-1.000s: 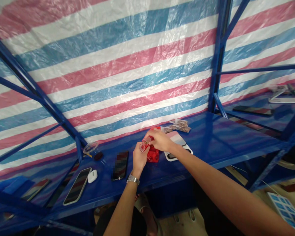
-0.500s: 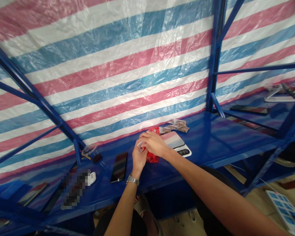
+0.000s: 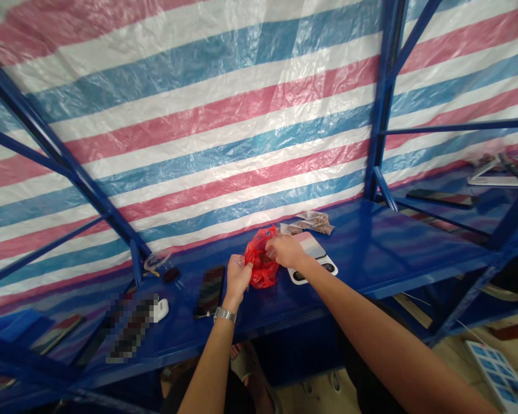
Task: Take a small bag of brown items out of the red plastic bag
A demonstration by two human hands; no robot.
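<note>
Head view: a person works at a blue metal shelf backed by a red, white and blue striped tarpaulin. Both bare hands meet at a crumpled red plastic bag that sits on the shelf top near its middle. The left hand, a metal watch on its wrist, pinches the bag's left edge with curled fingers. The right hand grips the bag's upper right edge, fingers closed on the plastic. What is inside the bag cannot be made out.

Just right of the bag, partly under the right wrist, lies a flat white kitchen scale with a pale pink top. Behind it, against the tarpaulin, rest small clear packets of brownish contents. Left of the bag a dark phone lies face up on the shelf, and farther left a small white mouse-like device lies beside a blurred patch. A clear plastic scrap lies near the upright post. On the neighbouring shelf at far right sit another dark phone and a white stand.
</note>
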